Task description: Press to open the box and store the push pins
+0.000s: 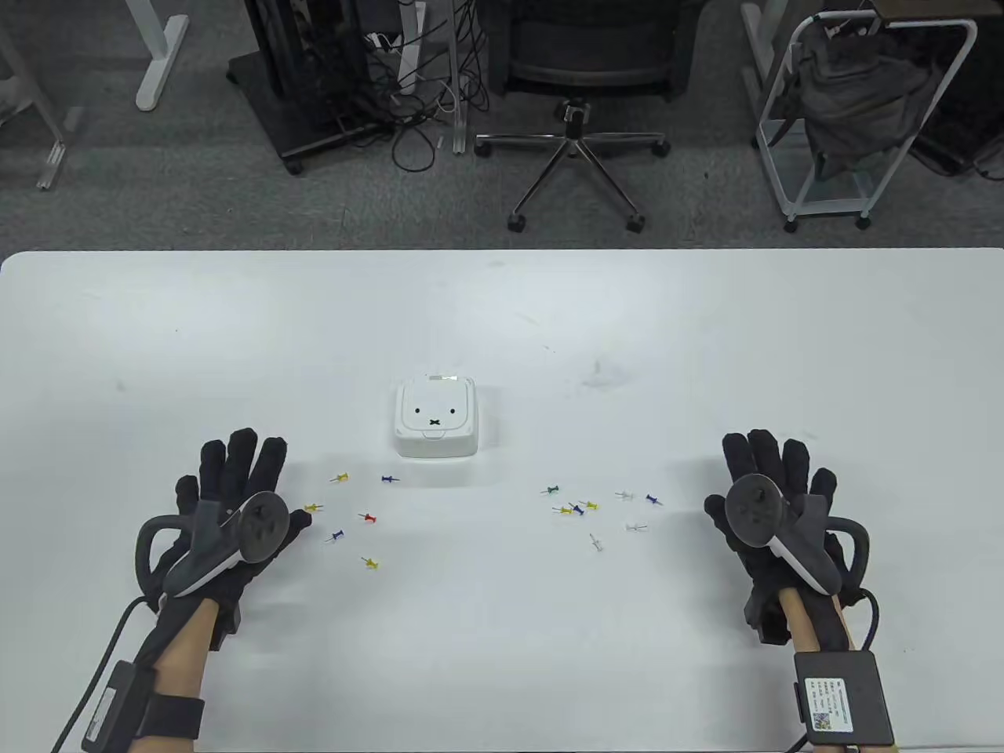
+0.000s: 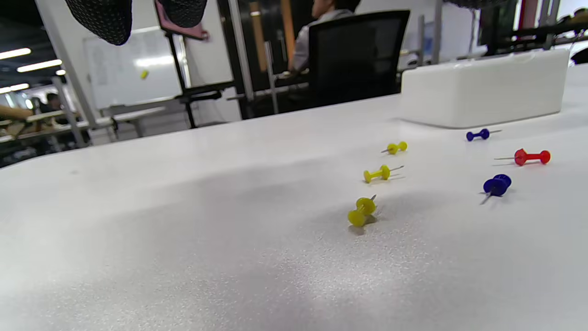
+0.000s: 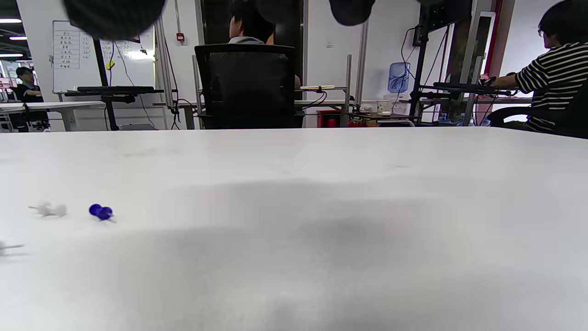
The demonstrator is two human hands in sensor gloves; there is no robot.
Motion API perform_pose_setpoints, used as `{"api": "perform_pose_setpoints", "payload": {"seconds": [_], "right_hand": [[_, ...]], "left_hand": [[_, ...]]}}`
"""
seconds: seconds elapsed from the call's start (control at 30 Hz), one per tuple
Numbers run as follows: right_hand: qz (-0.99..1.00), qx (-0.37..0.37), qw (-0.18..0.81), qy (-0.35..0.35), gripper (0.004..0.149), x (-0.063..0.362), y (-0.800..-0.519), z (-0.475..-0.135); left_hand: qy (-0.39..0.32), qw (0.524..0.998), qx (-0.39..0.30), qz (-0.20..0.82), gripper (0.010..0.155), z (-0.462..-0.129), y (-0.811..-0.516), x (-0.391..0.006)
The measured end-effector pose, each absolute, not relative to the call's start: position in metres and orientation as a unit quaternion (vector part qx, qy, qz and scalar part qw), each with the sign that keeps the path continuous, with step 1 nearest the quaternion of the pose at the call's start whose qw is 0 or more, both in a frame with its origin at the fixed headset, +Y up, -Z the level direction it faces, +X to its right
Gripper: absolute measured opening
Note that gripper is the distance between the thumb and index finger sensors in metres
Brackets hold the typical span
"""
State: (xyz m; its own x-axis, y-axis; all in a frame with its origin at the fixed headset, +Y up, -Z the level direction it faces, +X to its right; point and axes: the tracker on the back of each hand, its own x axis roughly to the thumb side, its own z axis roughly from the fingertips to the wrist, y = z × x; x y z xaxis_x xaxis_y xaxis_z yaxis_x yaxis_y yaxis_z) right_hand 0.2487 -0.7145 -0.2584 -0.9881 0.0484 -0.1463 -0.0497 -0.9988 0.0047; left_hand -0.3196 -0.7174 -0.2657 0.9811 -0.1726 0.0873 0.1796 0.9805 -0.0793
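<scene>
Hands flat and spread, holding nothing: our left hand (image 1: 227, 510) and right hand (image 1: 776, 502) flank the closed box (image 1: 436, 417), probably a ready pose. Push pins (image 1: 584, 508) lie scattered on both sides within easy reach.

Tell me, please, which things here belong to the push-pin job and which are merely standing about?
Job: white box, lid shut; push pins left of it; push pins right of it; left hand; right hand.
Standing about: office chair; white rack.
</scene>
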Motion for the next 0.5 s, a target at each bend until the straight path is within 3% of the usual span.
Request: {"api": "perform_pose_setpoints", "payload": {"seconds": [0.5], "right_hand": [[0.997,-0.068,0.037,0.005,0.071,0.2435,-0.717,-0.2657]], "left_hand": [[-0.037,0.994,-0.042,-0.093,0.082,-0.2711,-0.721,-0.318]]}}
